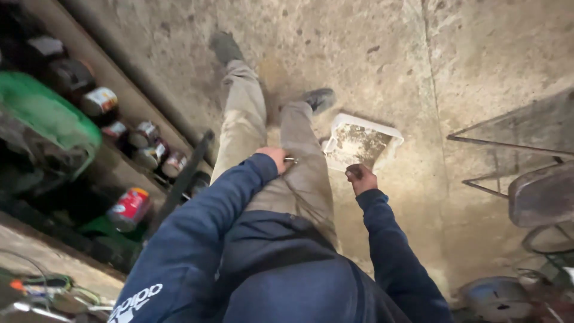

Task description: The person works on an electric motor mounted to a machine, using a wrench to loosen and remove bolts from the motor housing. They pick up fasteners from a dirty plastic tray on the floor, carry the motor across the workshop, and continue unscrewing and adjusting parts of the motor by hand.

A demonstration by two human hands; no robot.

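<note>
Looking straight down here, my right hand is curled into a closed fist around the handle of a dirty white dustpan, which hangs just above the concrete floor, a bit right of my khaki trouser legs. My left hand rests against the thigh of those same trousers, fingers pinched on a small metal bit, can't tell what it is. Left of the trousers there's a low shelf with a bunch of tins and a green lid-looking thing. Right of the trousers, well apart, a metal frame.
</note>
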